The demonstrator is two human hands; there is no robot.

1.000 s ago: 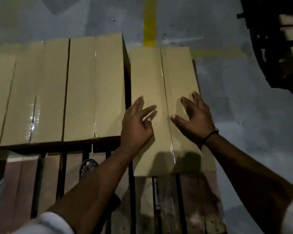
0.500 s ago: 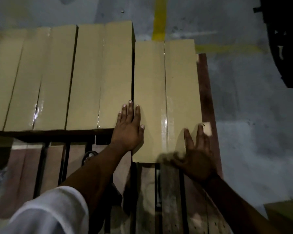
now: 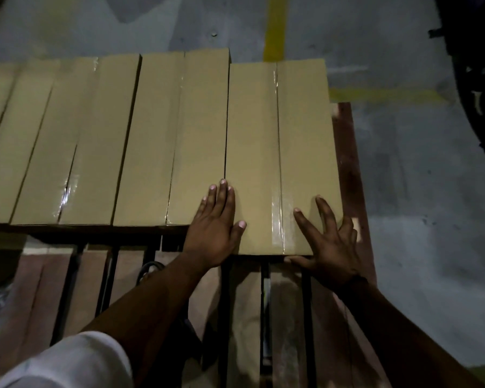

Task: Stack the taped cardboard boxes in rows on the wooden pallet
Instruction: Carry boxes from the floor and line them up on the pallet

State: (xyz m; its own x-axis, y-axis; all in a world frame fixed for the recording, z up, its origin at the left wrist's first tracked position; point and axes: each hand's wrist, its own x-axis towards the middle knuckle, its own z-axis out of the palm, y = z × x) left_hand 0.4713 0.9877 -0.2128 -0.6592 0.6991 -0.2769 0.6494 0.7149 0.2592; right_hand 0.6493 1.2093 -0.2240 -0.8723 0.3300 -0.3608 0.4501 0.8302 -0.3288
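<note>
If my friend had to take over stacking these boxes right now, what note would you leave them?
Left hand: open, flat across the seam between the rightmost box and its neighbour.
Right hand: fingers spread on that box's near right corner, thumb on its near end.
Done: a row of taped boxes lies side by side on the wooden pallet.
Left: the rightmost box sticks out toward you; probably push it flush, then start the next row in front.
</note>
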